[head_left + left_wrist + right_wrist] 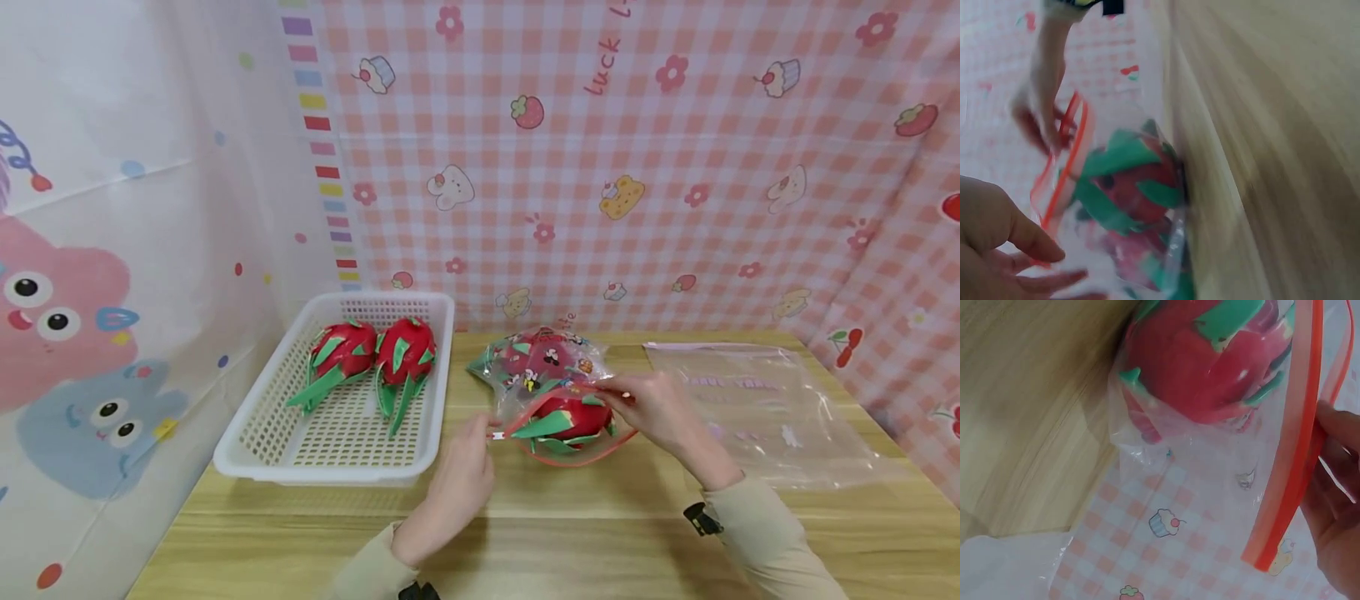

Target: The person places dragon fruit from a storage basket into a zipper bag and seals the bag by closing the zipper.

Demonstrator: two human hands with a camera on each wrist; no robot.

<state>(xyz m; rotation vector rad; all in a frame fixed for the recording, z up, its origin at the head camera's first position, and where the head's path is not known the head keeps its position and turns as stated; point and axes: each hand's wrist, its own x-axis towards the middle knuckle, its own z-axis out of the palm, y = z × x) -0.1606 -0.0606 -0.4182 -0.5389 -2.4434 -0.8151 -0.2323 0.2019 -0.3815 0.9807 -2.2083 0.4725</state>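
A clear printed zip bag (528, 379) with a red-edged mouth lies on the table in front of me. Inside are two red dragon fruits with green scales, the nearer dragon fruit (573, 417) close to the mouth. My left hand (467, 467) pinches the mouth's left end, beside a small white slider (498, 435). At the opposite side my right hand (660, 408) pinches the red rim (1300, 437) between thumb and fingers. The mouth gapes between both hands. In the left wrist view, my left thumb (1038, 240) is right at the red strip.
To the left stands a white perforated basket (251, 417) holding two more dragon fruits (405, 350). A flat clear zip bag (772, 417) with a pale strip lies at the right. Printed cloth (570, 167) hangs behind the wooden table (585, 550).
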